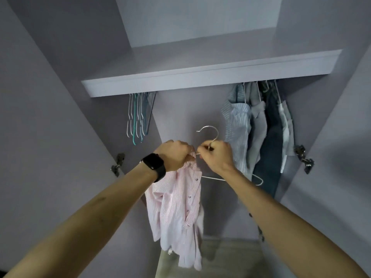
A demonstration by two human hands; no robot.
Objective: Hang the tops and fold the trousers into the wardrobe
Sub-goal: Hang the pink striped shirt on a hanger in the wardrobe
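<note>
A pink striped shirt hangs limp in front of the open wardrobe, draped over the left side of a white wire hanger. My left hand, a black watch on its wrist, grips the shirt's collar against the hanger's left shoulder. My right hand pinches the hanger just below its hook. The hanger's bare right arm sticks out past my right wrist. The hook is free in the air, well below the shelf.
A white shelf spans the wardrobe above. Several empty hangers hang under it at the left. Several hung garments, light shirts and dark denim, fill the right. Door hinges flank both sides. A pale surface lies below.
</note>
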